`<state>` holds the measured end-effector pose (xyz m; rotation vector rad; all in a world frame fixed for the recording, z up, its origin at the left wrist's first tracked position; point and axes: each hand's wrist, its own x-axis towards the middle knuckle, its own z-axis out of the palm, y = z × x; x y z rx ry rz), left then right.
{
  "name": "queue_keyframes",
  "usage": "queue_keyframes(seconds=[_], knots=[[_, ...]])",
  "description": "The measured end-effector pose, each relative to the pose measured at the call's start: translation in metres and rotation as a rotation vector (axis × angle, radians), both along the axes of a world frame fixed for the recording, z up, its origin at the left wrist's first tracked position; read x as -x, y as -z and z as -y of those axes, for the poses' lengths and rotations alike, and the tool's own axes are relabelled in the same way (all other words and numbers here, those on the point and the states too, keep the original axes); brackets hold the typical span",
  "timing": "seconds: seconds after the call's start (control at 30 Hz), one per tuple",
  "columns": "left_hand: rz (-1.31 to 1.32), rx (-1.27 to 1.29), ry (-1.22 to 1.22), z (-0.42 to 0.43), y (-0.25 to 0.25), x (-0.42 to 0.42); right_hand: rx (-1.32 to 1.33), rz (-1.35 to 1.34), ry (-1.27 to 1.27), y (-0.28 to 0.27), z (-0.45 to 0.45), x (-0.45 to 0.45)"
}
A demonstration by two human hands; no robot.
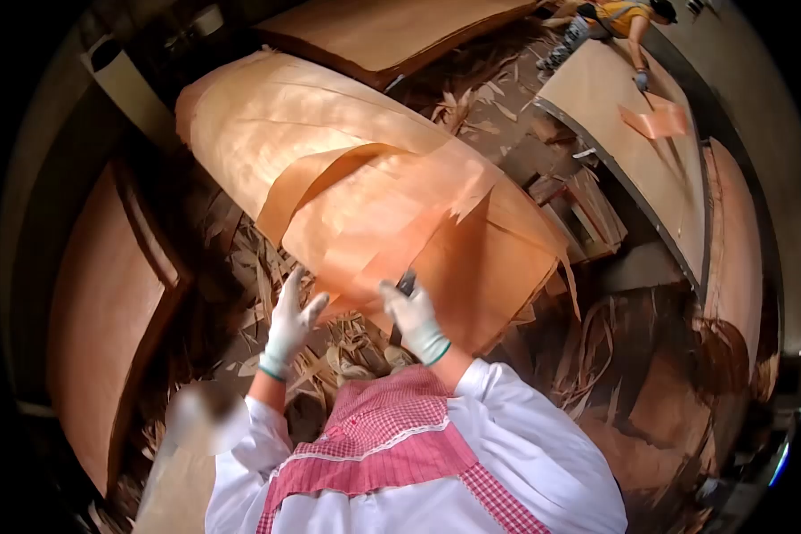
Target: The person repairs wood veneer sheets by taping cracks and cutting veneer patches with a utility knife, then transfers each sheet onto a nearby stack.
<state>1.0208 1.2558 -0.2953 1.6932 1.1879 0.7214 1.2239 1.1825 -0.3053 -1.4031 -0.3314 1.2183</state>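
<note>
Both my hands wear white gloves with green cuffs, in front of a large stack of thin wood veneer sheets (481, 258). My left hand (292, 322) is open, thumb and fingers apart, beside the near edge of a loose orange-pink veneer piece (365, 254). My right hand (413, 319) is closed round a dark-handled tool (407, 283) that looks like a knife; a narrow dark part of it shows below the hand. Over the stack, a curled veneer strip (307, 182) arches up. The exact contact between my left fingers and the sheet cannot be made out.
Veneer scraps (329, 351) litter the floor between me and the stack. More veneer stacks stand at left (107, 329), far back (392, 36) and right (636, 133). A co-worker (616, 20) leans over the right stack with a tool near a loose veneer piece (657, 121).
</note>
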Motion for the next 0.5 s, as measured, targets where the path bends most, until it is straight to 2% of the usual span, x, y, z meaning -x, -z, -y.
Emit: queue_keyframes(seconds=[0.03, 0.1, 0.13, 0.17, 0.2, 0.3, 0.33, 0.37, 0.4, 0.43, 0.5], knots=[[0.107, 0.052, 0.034, -0.021, 0.01, 0.001, 0.0, -0.09, -0.05, 0.0, 0.008, 0.016], [0.283, 0.548, 0.31, -0.049, -0.014, 0.008, -0.046, -0.153, -0.196, 0.01, 0.017, 0.04], [0.217, 0.599, 0.317, -0.055, -0.025, 0.013, -0.06, -0.169, -0.246, 0.011, 0.016, 0.046], [0.04, 0.579, 0.377, -0.072, -0.023, 0.028, -0.075, -0.183, -0.299, 0.006, 0.014, 0.05], [-0.012, 0.502, 0.419, -0.087, -0.043, 0.041, -0.087, -0.199, -0.354, 0.0, 0.011, 0.054], [-0.309, 0.347, 0.517, -0.136, -0.127, 0.099, 0.118, 0.189, -0.766, -0.044, 0.002, 0.044], [-0.432, 0.312, 0.502, -0.143, -0.16, 0.12, 0.046, 0.348, -0.803, -0.019, 0.001, 0.038], [-0.557, 0.278, 0.479, -0.147, -0.189, 0.143, -0.057, 0.534, -0.7, -0.001, -0.002, 0.034], [-0.64, 0.192, 0.484, -0.151, -0.203, 0.175, 0.016, 0.458, -0.666, 0.015, -0.009, 0.026], [-0.725, 0.107, 0.483, -0.152, -0.214, 0.209, 0.123, 0.464, -0.603, -0.02, -0.022, 0.023], [-0.996, -0.162, 0.434, -0.135, -0.237, 0.267, 0.065, 0.333, -0.31, -0.03, -0.052, 0.01]])
